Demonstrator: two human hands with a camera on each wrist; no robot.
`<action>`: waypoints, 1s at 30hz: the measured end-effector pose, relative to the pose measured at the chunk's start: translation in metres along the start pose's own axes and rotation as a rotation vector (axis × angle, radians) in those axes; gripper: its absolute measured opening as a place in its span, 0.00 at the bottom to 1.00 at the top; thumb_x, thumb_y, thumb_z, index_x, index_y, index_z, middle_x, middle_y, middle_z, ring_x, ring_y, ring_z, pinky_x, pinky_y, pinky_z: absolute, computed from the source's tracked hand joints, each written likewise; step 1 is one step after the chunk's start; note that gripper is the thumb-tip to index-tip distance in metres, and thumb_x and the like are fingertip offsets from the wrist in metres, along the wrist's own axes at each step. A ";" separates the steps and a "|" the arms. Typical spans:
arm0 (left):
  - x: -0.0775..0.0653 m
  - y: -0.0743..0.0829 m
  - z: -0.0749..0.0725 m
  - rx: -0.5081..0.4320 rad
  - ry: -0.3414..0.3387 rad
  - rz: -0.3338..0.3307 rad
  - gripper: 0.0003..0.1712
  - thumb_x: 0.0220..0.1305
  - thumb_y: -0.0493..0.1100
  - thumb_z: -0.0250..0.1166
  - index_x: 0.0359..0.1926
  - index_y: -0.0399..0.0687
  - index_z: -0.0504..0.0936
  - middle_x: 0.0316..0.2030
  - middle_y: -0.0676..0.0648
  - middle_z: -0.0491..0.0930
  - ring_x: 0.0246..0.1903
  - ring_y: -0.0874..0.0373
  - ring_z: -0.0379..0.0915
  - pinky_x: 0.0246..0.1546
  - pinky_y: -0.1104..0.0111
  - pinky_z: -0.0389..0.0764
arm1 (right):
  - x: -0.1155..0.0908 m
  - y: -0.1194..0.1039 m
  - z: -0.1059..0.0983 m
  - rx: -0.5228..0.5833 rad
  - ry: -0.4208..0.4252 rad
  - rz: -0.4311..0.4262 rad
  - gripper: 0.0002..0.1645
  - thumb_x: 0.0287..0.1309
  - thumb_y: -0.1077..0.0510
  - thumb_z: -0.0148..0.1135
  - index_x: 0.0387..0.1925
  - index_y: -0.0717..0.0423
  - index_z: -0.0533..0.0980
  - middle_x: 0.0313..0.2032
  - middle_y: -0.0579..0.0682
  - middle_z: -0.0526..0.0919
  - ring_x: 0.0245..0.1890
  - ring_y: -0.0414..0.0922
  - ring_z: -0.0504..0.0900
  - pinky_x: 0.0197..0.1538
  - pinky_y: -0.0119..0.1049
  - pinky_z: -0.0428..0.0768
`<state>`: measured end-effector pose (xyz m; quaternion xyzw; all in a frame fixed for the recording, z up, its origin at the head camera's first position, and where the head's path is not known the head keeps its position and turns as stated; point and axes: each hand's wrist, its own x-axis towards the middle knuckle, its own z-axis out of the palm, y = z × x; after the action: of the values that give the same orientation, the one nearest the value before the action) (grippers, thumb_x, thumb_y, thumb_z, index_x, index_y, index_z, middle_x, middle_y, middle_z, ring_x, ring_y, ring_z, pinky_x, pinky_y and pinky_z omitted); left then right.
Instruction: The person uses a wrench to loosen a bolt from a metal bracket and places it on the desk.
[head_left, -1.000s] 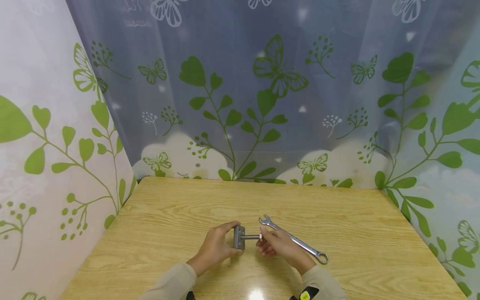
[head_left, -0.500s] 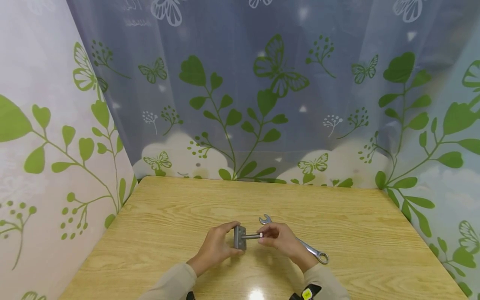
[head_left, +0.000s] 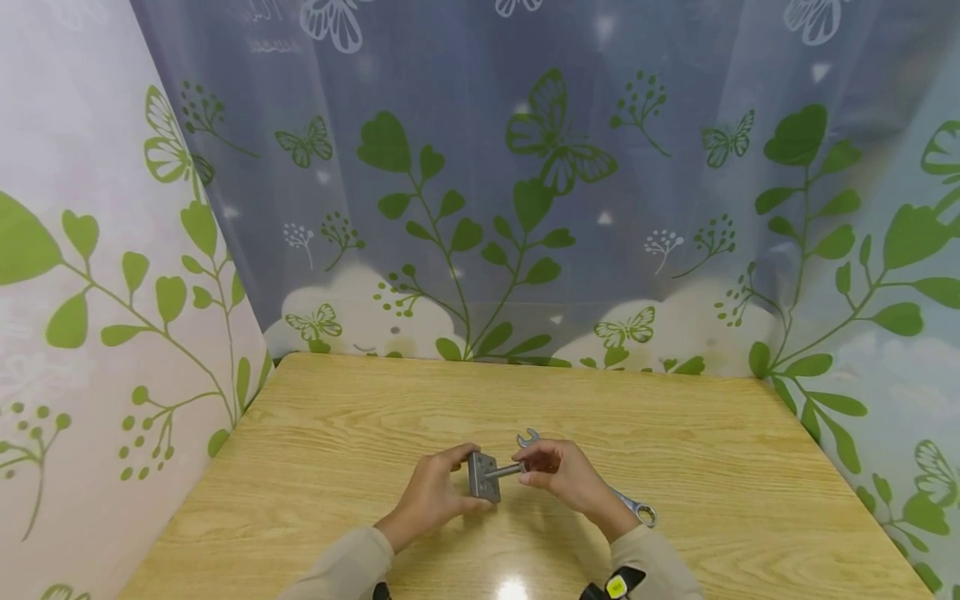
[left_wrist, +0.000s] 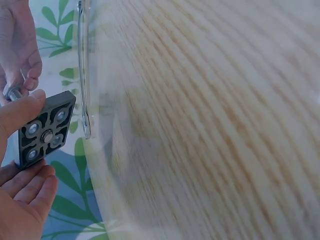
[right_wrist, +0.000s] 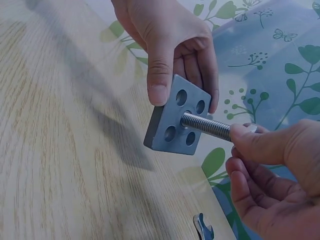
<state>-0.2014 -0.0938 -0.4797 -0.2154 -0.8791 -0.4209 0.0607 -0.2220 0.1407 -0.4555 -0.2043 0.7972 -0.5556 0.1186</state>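
My left hand (head_left: 431, 493) grips a grey square plate (head_left: 481, 478) by its edges, thumb on one side and fingers on the other. In the right wrist view the plate's face (right_wrist: 174, 120) shows several round holes. A threaded bolt (right_wrist: 210, 126) stands out from the plate's middle, its shank bare between plate and fingers. Thumb and fingers of my right hand (head_left: 572, 480) pinch the bolt's head end, partly covering it. The left wrist view shows the plate's back (left_wrist: 42, 125), ribbed and dark, with the bolt's tip (left_wrist: 47, 136) visible at its centre.
A combination wrench (head_left: 637, 508) lies on the wooden table (head_left: 360, 417) under my right hand, which hides its middle. Its open end (head_left: 528, 438) shows beyond the fingers. A printed curtain (head_left: 480, 250) hangs along the table's back edge and both sides.
My right hand has shifted its fingers on the bolt's head end and now covers more of the wrench. The plate has turned slightly, its holed face showing more, and the bolt slants upward.
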 end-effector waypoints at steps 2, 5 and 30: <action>0.000 0.000 0.000 -0.015 0.003 -0.010 0.41 0.39 0.42 0.81 0.57 0.35 0.75 0.50 0.39 0.81 0.49 0.45 0.79 0.49 0.56 0.82 | -0.001 -0.001 0.000 0.005 0.000 0.017 0.16 0.57 0.63 0.66 0.48 0.61 0.79 0.38 0.56 0.80 0.37 0.45 0.77 0.39 0.33 0.81; 0.000 0.000 0.000 -0.028 0.015 -0.020 0.40 0.39 0.42 0.81 0.56 0.37 0.76 0.49 0.40 0.82 0.48 0.44 0.79 0.48 0.56 0.83 | -0.002 -0.002 0.000 0.021 -0.015 0.070 0.21 0.60 0.58 0.65 0.52 0.64 0.77 0.41 0.55 0.80 0.39 0.45 0.78 0.43 0.39 0.82; -0.001 0.003 0.001 0.009 0.051 0.015 0.41 0.38 0.40 0.81 0.56 0.35 0.76 0.49 0.40 0.82 0.48 0.46 0.80 0.48 0.56 0.83 | -0.001 0.000 -0.003 0.026 0.007 0.104 0.18 0.59 0.56 0.66 0.46 0.64 0.80 0.35 0.50 0.82 0.34 0.42 0.78 0.40 0.40 0.82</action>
<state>-0.1992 -0.0916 -0.4781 -0.2110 -0.8775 -0.4216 0.0875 -0.2223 0.1435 -0.4549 -0.1592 0.7999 -0.5596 0.1472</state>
